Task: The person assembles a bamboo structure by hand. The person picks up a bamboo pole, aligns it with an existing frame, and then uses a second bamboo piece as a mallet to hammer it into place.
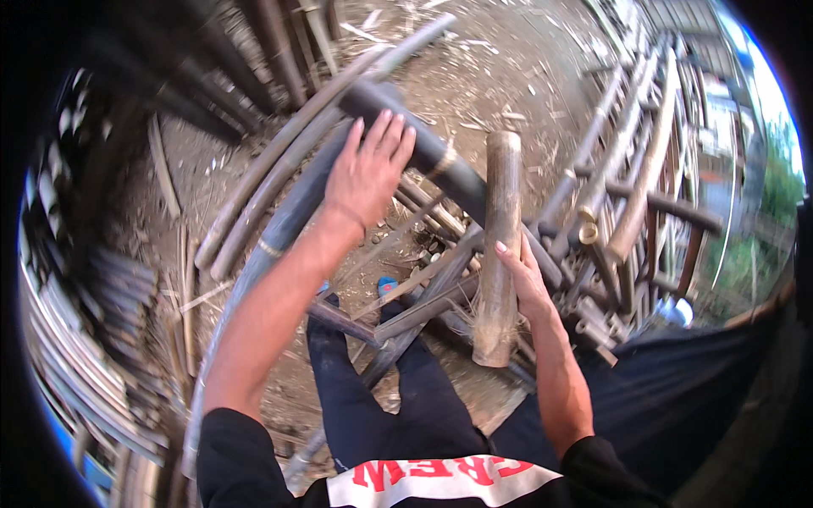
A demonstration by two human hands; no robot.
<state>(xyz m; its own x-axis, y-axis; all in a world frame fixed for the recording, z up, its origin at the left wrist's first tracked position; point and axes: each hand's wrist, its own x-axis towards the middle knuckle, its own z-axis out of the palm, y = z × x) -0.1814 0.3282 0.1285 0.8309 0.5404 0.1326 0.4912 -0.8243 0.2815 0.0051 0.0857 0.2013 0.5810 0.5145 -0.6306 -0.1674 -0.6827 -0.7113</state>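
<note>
My left hand (pixel 373 161) lies with its fingers stretched out on a thick dark bamboo pole (pixel 446 169). That pole slants from upper left toward the lower right, with a pale ring around it. Under my left forearm runs another long dark bamboo pole (pixel 292 212). Farther right, my right hand (pixel 527 275) grips a short, thick brown bamboo piece (pixel 498 203) from its right side. The piece appears nearly upright in the picture, and its lower part overlaps the bamboo lengths below. The fingers behind it are partly hidden; the thumb shows.
Crossed bamboo lengths (pixel 428 306) form a support before my legs. A rack (pixel 669 203) at the right holds several long poles. Curved poles (pixel 284 157) lie at the left, and stacked bamboo (pixel 85 364) fills the far left. Chips litter the dirt ground (pixel 500 72). Dark sheeting (pixel 669 406) hangs lower right.
</note>
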